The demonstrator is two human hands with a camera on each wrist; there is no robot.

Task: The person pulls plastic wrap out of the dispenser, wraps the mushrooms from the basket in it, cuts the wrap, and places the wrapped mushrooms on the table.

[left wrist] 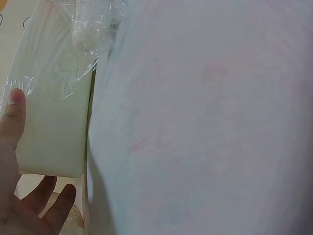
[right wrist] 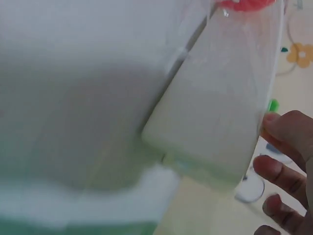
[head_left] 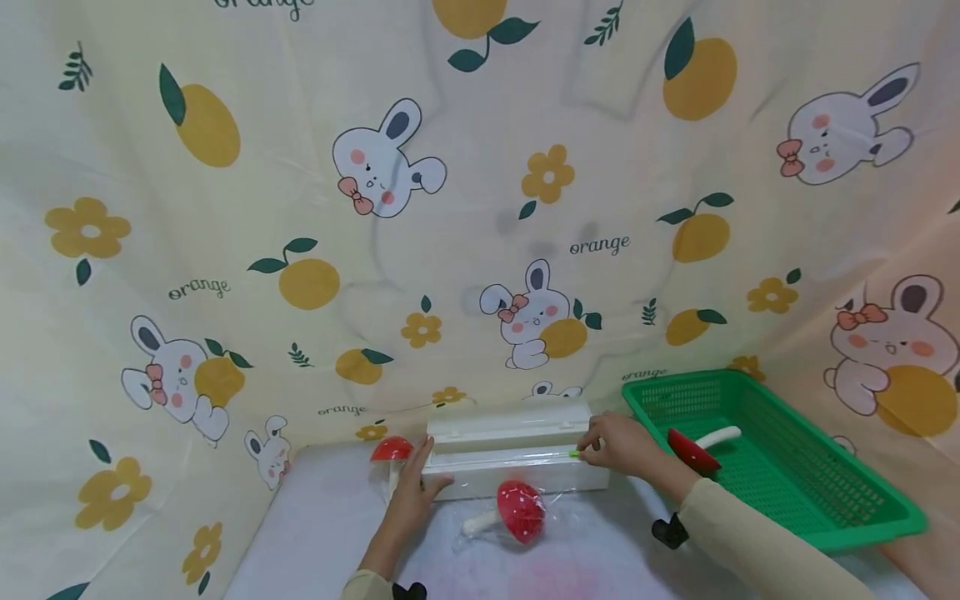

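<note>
A long white cling film dispenser (head_left: 517, 478) lies on the table with its lid raised. My left hand (head_left: 411, 493) rests against its left end, thumb on the front and other fingers spread loosely, as the left wrist view shows. At the right end, my right hand (head_left: 617, 446) pinches a small green slide cutter (head_left: 574, 454) between thumb and forefinger. Clear film hangs over the front of the dispenser. Before it lies a toy mushroom (head_left: 521, 510) with a white-dotted red cap, covered in film. Another red-capped mushroom (head_left: 392, 448) stands beyond my left hand, partly hidden.
On the right stands a green plastic basket (head_left: 825, 533) holding a red mushroom (head_left: 693, 452) with a white stem. A patterned cloth (head_left: 465, 250) hangs behind the white-covered table (head_left: 315, 533).
</note>
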